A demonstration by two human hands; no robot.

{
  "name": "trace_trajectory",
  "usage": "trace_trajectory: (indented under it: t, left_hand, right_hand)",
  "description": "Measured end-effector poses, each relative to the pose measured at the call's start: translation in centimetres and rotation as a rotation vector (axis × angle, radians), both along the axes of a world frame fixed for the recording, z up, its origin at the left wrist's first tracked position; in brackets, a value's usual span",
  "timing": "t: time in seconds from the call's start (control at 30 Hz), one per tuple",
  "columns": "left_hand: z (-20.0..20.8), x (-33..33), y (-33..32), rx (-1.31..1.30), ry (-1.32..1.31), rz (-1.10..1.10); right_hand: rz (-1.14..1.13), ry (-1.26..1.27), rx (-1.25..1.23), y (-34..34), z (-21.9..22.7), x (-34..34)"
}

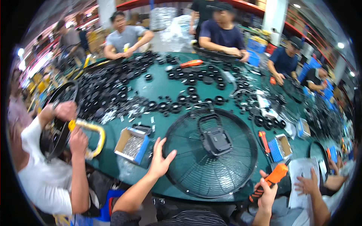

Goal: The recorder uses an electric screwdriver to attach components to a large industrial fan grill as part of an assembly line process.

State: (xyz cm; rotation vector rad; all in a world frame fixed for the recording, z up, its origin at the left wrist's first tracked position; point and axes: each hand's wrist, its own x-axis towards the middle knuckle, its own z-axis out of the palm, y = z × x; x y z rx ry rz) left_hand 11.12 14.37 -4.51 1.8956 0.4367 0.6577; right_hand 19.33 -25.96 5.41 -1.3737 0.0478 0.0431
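A round black wire fan guard (196,175) lies flat on the green table in front of me. On it sits a black square housing (217,139), with a black bracket reaching toward the far rim. My left hand (160,162) is open at the guard's left edge, fingers spread and nothing in them; whether it touches the rim I cannot tell. Beyond the near right rim, my right hand (267,192) is closed around an orange and black power screwdriver (274,176). The screwdriver's tip is hard to make out.
An open box of small screws (132,145) stands left of the guard. Another small blue box (281,147) and a red-orange tool (264,142) lie to its right. Many black round parts (109,83) cover the table's far side. Co-workers (49,165) sit close on both sides.
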Motion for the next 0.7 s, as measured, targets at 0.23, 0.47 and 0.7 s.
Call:
trace_trajectory:
  t: [0.23, 0.47, 0.7]
  left_hand:
    - [-1.2, 2.0, -0.2, -0.155, -0.009, 0.082]
    - [1.2, -2.0, -7.3, -0.048, 0.037, 0.185]
    - [1.4, -8.0, -9.6, -0.080, 0.016, 0.205]
  right_hand:
    - [0.123, 0.074, -0.088, -0.3, -3.6, -2.6]
    - [0.303, 0.068, -0.055, -0.2, -1.4, 4.6]
    - [0.288, 0.105, 0.015, 0.8, -0.3, 9.8]
